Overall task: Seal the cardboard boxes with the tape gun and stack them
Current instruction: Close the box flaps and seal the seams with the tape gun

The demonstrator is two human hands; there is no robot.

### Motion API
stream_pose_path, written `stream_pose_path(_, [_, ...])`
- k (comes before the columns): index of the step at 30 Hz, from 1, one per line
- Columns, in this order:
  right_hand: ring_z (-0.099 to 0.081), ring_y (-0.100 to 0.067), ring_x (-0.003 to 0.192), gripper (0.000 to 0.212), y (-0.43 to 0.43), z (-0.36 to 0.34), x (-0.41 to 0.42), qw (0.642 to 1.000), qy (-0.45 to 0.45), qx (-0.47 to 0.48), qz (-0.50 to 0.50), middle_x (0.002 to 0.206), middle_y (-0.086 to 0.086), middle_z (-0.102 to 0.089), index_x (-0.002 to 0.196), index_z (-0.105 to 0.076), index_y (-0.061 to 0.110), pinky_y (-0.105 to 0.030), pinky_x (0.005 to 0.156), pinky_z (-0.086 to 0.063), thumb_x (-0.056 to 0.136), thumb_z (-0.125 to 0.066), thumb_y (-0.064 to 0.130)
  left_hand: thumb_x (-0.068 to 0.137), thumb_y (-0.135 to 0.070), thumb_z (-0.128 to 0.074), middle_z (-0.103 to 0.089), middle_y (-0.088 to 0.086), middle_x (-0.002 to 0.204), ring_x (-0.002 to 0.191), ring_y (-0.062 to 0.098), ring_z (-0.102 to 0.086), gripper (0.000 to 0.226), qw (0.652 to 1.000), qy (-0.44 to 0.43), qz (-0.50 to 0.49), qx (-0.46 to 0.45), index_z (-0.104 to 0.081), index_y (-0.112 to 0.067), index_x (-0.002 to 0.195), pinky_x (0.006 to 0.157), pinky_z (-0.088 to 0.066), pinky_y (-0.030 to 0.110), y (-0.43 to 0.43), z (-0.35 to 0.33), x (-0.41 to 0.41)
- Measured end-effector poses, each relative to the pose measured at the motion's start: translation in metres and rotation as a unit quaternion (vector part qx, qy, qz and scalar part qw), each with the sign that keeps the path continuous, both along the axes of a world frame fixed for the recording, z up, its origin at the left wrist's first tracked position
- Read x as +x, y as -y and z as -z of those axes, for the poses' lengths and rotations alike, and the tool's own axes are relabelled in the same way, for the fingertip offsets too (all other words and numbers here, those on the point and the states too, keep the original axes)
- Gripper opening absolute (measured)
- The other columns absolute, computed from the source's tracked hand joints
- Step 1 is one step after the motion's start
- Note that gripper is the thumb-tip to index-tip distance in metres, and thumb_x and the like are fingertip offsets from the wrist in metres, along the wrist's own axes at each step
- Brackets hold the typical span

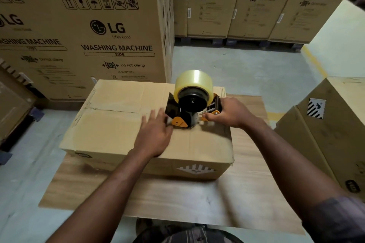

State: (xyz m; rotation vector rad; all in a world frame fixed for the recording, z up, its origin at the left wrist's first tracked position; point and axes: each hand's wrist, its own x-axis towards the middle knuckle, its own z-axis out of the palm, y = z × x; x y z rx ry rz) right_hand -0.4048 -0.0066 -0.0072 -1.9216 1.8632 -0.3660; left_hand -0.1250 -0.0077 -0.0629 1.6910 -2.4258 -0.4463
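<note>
The box point(126, 124) is plain brown, flaps closed, and lies on a wooden counter point(177, 197). The tape gun point(192, 102), black and orange with a clear roll, stands on the box's top. The right hand point(230, 113) has its fingers clamped on the gun's handle; the left hand point(154, 133) lies flat, fingers apart, just beside it. Washing-machine cartons point(110, 33) stand on the grey floor point(237, 65) behind.

Big carton point(110, 41) at left reads "LG Life's Good", "WASHING MACHINE", "SIDE", "Do not clamp", "CAUTION", plus handling pictograms. Back row cartons point(214, 4) repeat "LG", "WASHING MACHINE", "Do not clamp". Fine print there unreadable.
</note>
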Motion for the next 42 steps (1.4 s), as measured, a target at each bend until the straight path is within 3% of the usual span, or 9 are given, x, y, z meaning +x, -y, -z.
stream_pose_path(4, [-0.065,-0.018,0.075,0.069,-0.001,0.003,-0.001,1.0,0.002,-0.013,-0.007,0.077,0.0,-0.07,0.084,-0.069,0.021,-0.04,0.069,-0.055,0.063,-0.052,0.084,0.105,-0.044,-0.026,-0.036,-0.006,0.157,0.151,0.019,-0.02,0.05,0.998,0.003,0.056,-0.017,-0.069,-0.02,0.114,0.125,0.0,0.052,-0.003,0.0,-0.01])
stream_pose_path(8, [-0.064,-0.016,0.071,0.067,-0.005,0.004,-0.005,0.999,0.0,-0.033,-0.007,0.075,0.002,-0.069,0.085,-0.069,0.022,-0.038,0.064,-0.054,0.064,-0.052,0.084,0.105,-0.051,-0.024,-0.036,-0.009,0.158,0.152,0.015,-0.019,0.05,0.999,-0.022,0.043,-0.016,-0.051,-0.03,0.142,0.125,0.0,0.05,-0.003,-0.001,-0.007])
stream_pose_path(13, [-0.065,-0.017,0.074,0.058,-0.017,0.005,-0.055,0.999,-0.001,-0.034,0.008,0.078,0.004,-0.072,0.088,-0.068,0.025,-0.045,0.068,-0.056,0.068,-0.057,0.078,0.104,-0.053,-0.025,-0.005,-0.014,0.167,0.154,0.008,0.0,0.062,0.999,0.006,0.041,-0.001,-0.011,-0.032,0.161,0.125,0.001,0.048,-0.001,0.003,-0.004])
stream_pose_path(18, [-0.071,-0.013,0.081,0.037,-0.043,0.02,-0.096,0.991,0.126,-0.027,0.035,0.084,0.008,-0.076,0.092,-0.074,0.028,-0.048,0.075,-0.058,0.073,-0.075,0.061,0.105,-0.047,-0.028,-0.01,-0.013,0.167,0.154,0.009,-0.005,0.059,1.0,-0.005,0.007,-0.008,-0.016,-0.031,0.16,0.125,0.001,0.048,-0.004,0.003,-0.012])
stream_pose_path(22, [-0.068,0.001,0.08,0.014,-0.049,0.026,-0.092,0.985,0.16,-0.04,0.047,0.079,0.023,-0.073,0.085,-0.07,0.038,-0.032,0.071,-0.053,0.081,-0.083,0.039,0.105,-0.041,-0.033,-0.013,0.003,0.168,0.155,0.022,-0.007,0.062,1.0,0.0,-0.029,-0.009,-0.02,-0.016,0.16,0.126,-0.003,0.047,-0.012,0.001,-0.047])
stream_pose_path(27, [-0.068,0.0,0.08,0.013,-0.051,0.026,-0.09,0.983,0.171,-0.04,0.056,0.08,0.021,-0.073,0.083,-0.068,0.043,-0.029,0.069,-0.05,0.081,-0.081,0.043,0.101,-0.056,-0.039,-0.021,-0.01,0.165,0.154,0.015,-0.007,0.06,0.983,-0.057,0.176,-0.002,-0.031,-0.034,0.156,0.126,-0.002,0.04,-0.016,-0.004,-0.086])
stream_pose_path(34, [-0.07,-0.007,0.077,0.019,-0.058,0.021,-0.098,0.98,0.185,-0.038,0.067,0.081,0.012,-0.076,0.086,-0.073,0.028,-0.034,0.068,-0.051,0.083,-0.082,0.044,0.099,-0.063,-0.038,-0.015,-0.016,0.163,0.153,0.005,-0.005,0.068,0.985,-0.057,0.16,-0.003,-0.019,-0.037,0.159,0.125,-0.005,0.037,-0.014,-0.004,-0.081])
stream_pose_path(38, [-0.059,0.007,0.06,0.02,-0.074,0.015,-0.123,0.976,0.194,-0.032,0.091,0.064,0.028,-0.066,0.077,-0.065,0.027,-0.012,0.055,-0.037,0.088,-0.081,0.028,0.099,-0.064,-0.037,-0.015,-0.018,0.163,0.152,0.003,-0.007,0.069,0.988,-0.053,0.145,0.005,-0.024,-0.032,0.158,0.126,-0.009,0.04,-0.012,-0.002,-0.083])
stream_pose_path(42, [-0.064,0.003,0.064,0.012,-0.086,0.027,-0.139,0.973,0.205,-0.013,0.109,0.07,0.021,-0.071,0.082,-0.07,0.024,-0.016,0.06,-0.044,0.089,-0.079,0.027,0.087,-0.077,-0.031,-0.022,-0.013,0.163,0.153,0.009,-0.013,0.086,0.989,-0.103,0.1,0.028,-0.032,-0.026,0.156,0.126,-0.006,0.042,-0.015,-0.003,-0.092])
